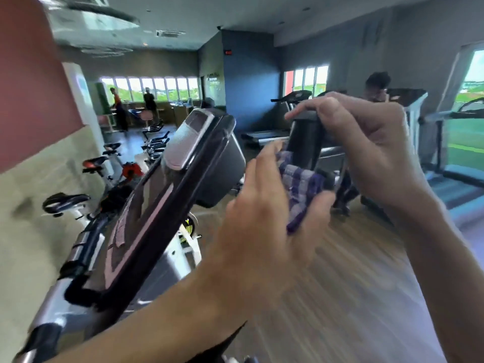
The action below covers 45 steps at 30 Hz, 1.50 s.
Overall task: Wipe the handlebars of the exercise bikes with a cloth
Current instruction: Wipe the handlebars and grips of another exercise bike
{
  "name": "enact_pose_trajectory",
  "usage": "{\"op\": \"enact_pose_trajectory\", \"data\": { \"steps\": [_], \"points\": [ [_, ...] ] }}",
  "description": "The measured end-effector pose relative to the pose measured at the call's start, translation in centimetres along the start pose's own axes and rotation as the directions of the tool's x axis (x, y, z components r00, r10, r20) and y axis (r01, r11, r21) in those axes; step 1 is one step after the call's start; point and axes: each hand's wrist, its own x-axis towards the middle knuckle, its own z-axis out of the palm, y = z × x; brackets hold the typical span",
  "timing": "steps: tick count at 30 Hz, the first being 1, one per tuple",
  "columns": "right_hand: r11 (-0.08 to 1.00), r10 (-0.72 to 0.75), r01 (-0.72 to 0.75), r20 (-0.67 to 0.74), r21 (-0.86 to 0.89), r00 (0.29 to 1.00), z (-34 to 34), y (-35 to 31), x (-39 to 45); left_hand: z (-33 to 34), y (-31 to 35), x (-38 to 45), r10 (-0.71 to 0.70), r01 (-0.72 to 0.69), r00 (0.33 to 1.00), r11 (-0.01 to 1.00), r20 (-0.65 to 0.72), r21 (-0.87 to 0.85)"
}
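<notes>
We hold the checked blue-and-white cloth [298,184] against the black handlebar grip [306,142], our left hand [264,205] cupping the cloth with fingers curled around it, our right hand [372,142] gripping the top of the grip. The bike's console [193,142] looms just left, blocking part of the row of exercise bikes [110,169]. Treadmills [445,132] stand behind our right hand, near the windows [149,87].

A brown wood-plank floor [348,271] spreads below and beyond the fingers. On it, left of them, stands a row of black-saddled exercise bikes [104,169] along the wall; behind the fingers, black-and-grey treadmills [272,132] stand by the windows.
</notes>
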Motion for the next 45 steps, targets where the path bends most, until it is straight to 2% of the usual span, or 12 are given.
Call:
{"op": "enact_pose_trajectory", "data": {
  "steps": [3, 7, 11, 15, 20, 22, 24, 28, 32, 39, 41, 45],
  "points": [
    [0.994, -0.103, 0.099, 0.105, 0.042, 0.989, -0.7, 1.3, 0.7, 0.0, 0.1, -0.3, -0.020, 0.020, 1.000, 1.000, 0.004, -0.016],
    [0.968, -0.223, 0.193, 0.194, 0.163, 0.955, -1.0, 2.8, 1.6, 0.2, 0.7, -0.3, -0.061, 0.063, 0.998, 0.992, -0.022, 0.113],
    [0.925, -0.257, 0.192, 0.166, 0.328, 0.952, -0.1, 3.6, 1.5, 0.5, 1.2, -0.1, -0.109, 0.109, 0.994, 0.989, -0.001, 0.099],
    [0.882, -0.247, 0.158, 0.147, 0.445, 0.958, 0.7, 3.8, 1.4, 0.9, 1.2, -0.2, -0.148, 0.152, 0.988, 0.982, -0.040, 0.112],
    [0.848, -0.314, 0.190, 0.180, 0.495, 0.932, 0.4, 4.7, 2.1, 1.4, 1.6, -0.5, -0.186, 0.207, 0.975, 0.961, -0.122, 0.185],
    [0.839, -0.353, 0.213, 0.201, 0.501, 0.914, 0.1, 5.2, 2.4, 2.3, 2.2, -0.9, -0.198, 0.258, 0.952, 0.928, -0.232, 0.268],
    [0.824, -0.395, 0.242, 0.213, 0.512, 0.894, -0.2, 5.9, 2.6, 4.0, 3.1, -0.9, -0.108, 0.277, 0.920, 0.859, -0.377, 0.430],
    [0.791, -0.422, 0.177, 0.312, 0.586, 0.851, -0.4, 6.7, 3.7, 7.6, 4.1, 1.8, 0.120, 0.433, 0.792, 0.581, -0.599, 0.689],
    [0.758, -0.442, 0.138, 0.347, 0.637, 0.827, -0.5, 7.4, 4.5, 8.9, 3.3, 2.6, 0.338, 0.463, 0.741, 0.369, -0.581, 0.806],
    [0.688, -0.505, 0.153, 0.317, 0.710, 0.803, -0.3, 8.1, 2.8, 9.8, -0.2, -3.5, 0.481, 0.576, 0.734, -0.066, -0.480, 0.815],
    [0.673, -0.517, 0.176, 0.286, 0.718, 0.807, 0.1, 8.3, 2.5, 9.9, -0.4, -3.9, 0.506, 0.585, 0.727, -0.102, -0.464, 0.805],
    [0.662, -0.543, 0.247, 0.226, 0.708, 0.809, 0.4, 8.1, 2.4, 10.3, 1.2, -0.7, 0.510, 0.606, 0.698, -0.048, -0.502, 0.794]
  ]
}}
